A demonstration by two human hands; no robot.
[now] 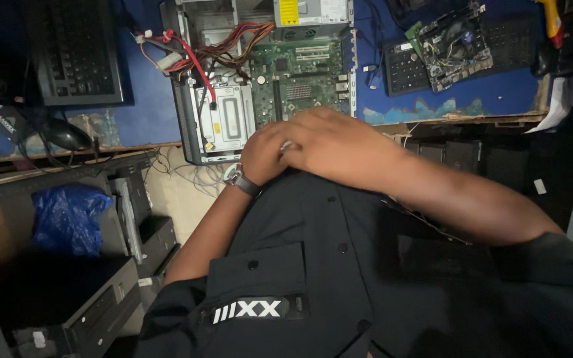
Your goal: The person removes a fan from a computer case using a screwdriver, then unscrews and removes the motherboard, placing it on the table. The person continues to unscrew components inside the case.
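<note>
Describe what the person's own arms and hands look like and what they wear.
Both forearms are bare. The left hand has a wristwatch with a round silvery case and dark strap at the wrist. The right hand shows no ring or glove. Short black sleeves of a buttoned dark shirt end above the elbows; white markings sit on its chest pocket.

Yellow rectangular label (289, 11) on the grey power supply box (313, 12) at top centre, beside a larger white label (323, 9). Small yellow sticker (217, 127) on the silver drive cage (227, 119) below. White patch (247, 309) with dark marks on the black shirt pocket. Crumpled blue plastic bag (67, 217), possibly packaging, on the lower left shelf.
</note>
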